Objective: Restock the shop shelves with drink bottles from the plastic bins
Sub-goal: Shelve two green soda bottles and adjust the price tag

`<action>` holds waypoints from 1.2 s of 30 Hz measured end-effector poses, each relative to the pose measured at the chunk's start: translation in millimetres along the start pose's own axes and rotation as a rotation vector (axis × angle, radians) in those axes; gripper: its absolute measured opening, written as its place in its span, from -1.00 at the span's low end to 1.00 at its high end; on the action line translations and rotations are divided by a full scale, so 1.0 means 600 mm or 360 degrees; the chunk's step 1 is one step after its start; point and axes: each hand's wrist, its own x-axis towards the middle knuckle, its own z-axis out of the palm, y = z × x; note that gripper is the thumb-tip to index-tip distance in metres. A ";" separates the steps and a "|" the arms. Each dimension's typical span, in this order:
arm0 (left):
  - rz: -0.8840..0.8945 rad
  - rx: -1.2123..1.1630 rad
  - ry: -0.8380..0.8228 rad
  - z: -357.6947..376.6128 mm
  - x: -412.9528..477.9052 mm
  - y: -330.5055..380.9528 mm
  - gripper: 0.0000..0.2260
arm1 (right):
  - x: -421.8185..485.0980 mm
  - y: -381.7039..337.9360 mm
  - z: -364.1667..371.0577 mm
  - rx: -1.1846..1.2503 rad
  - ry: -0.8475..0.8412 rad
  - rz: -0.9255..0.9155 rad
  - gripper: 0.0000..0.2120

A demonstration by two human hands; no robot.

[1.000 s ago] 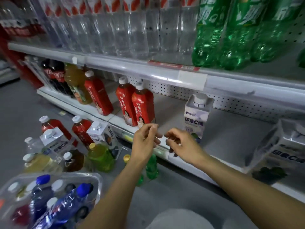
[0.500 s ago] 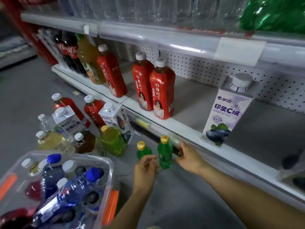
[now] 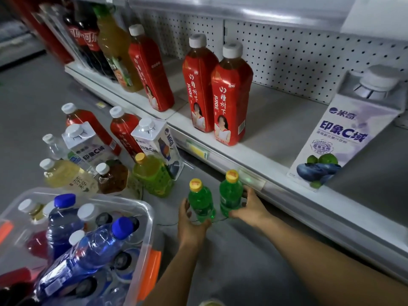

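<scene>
Our left hand [image 3: 190, 226] grips the left bottle [image 3: 200, 203], our right hand [image 3: 251, 207] the right bottle [image 3: 230, 195]; both green bottles stand upright on the floor [image 3: 242, 252], side by side, just before the shelf [image 3: 276, 133], near the bin [image 3: 141, 203]

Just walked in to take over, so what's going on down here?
A person is restocking drinks. The left hand grips the left green bottle and the right hand grips the right green bottle. Both bottles stand on the floor in front of the shelf. Blue bottles lie in the bin nearby.
</scene>
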 end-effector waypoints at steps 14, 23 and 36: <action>0.0223 -0.0183 -0.0305 0.003 0.047 -0.016 -0.38 | 0.038 0.000 0.036 0.0225 0.0030 -0.0098 -0.37; 0.0141 -0.0324 -0.0363 -0.008 0.011 -0.005 -0.46 | 0.007 0.003 0.002 0.0202 -0.0247 -0.0057 -0.39; 0.0090 -0.0500 -0.0549 -0.054 -0.080 0.127 -0.58 | -0.079 -0.067 -0.056 0.0629 -0.0328 -0.0072 0.00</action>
